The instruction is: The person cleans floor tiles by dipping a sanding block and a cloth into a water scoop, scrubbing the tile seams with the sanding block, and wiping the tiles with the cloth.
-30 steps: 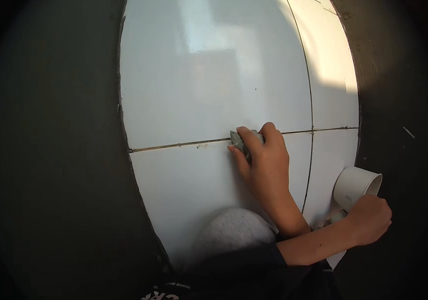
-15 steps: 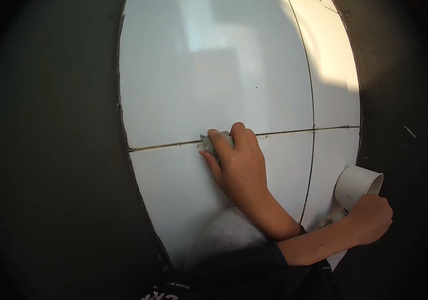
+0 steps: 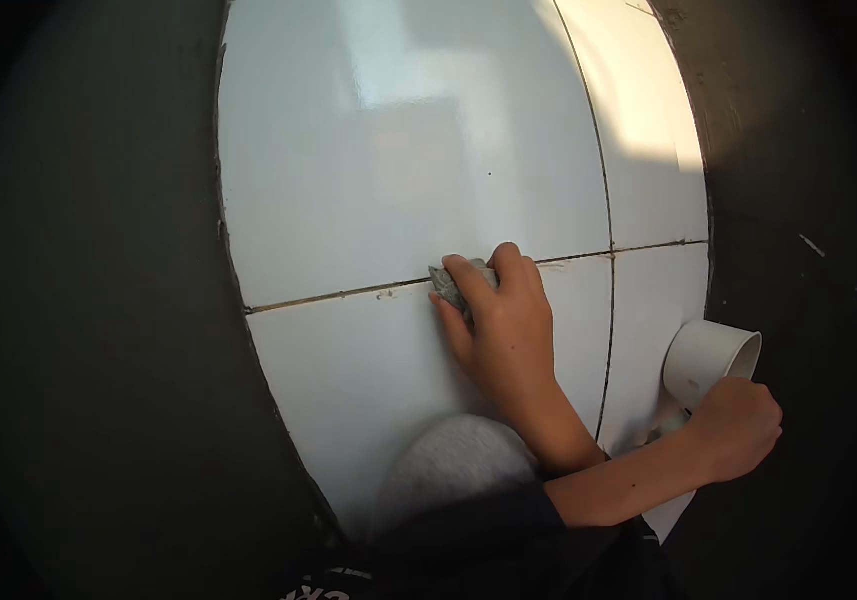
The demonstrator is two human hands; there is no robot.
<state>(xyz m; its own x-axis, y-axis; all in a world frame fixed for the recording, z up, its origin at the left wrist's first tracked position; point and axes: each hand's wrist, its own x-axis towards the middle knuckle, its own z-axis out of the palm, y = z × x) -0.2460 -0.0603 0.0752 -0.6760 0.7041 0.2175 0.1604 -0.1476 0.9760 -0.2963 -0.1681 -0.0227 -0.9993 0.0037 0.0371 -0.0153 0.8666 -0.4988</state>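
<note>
A crumpled grey-green piece, perhaps cloth or sponge (image 3: 450, 286), lies pressed on the dark joint between white tiles (image 3: 348, 190). My right hand (image 3: 506, 318) is closed around it, thumb on the left side and fingertips bent over its top. My left forearm crosses over my right one toward the right. At its end my left hand (image 3: 738, 428) is a fist at the rim of a tilted white cup (image 3: 703, 362), whose opening faces right. The fingers' inner side is hidden.
Dark grey floor or wall surface (image 3: 108, 250) borders the tiles on the left and also on the right (image 3: 798, 300). A rounded light grey form (image 3: 460, 462) shows near the bottom beside a dark sleeve (image 3: 508, 515). Sunlight falls on the upper right tile (image 3: 638, 90).
My right hand slid left along the joint with the grey-green piece, then partly back right. My left hand stays at the cup. The whole view has shifted slightly.
</note>
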